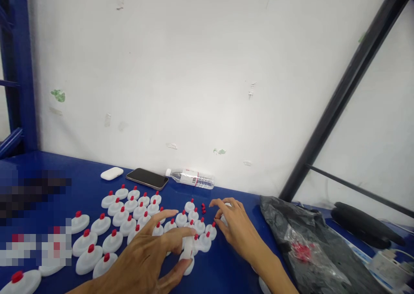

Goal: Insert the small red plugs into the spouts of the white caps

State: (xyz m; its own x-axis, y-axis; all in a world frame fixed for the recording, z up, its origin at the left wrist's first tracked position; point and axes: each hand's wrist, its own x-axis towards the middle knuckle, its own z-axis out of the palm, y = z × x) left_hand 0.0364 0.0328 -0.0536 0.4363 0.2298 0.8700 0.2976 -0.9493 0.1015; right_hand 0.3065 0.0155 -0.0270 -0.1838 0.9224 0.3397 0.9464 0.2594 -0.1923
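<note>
My left hand [152,251] pinches a white plastic cap [187,247] between thumb and fingers, its disc tilted on edge; whether it has a red tip I cannot tell. Under and around this hand stand many white round caps with red tips [120,216] on the blue tabletop. On the right, my right hand [233,222] hovers with thumb and forefinger curved and apart. Its fingertips are close to a few loose red tips [203,208]. Another white piece [223,219] shows partly behind its fingers; whether they touch it is unclear.
A phone [147,178], a white earbud case [111,173] and a lying plastic bottle [190,178] line the wall side. On the right spreads a black plastic bag [287,229] with a clear bag of red tips [302,251] on it. A dark slanted post [343,91] rises behind.
</note>
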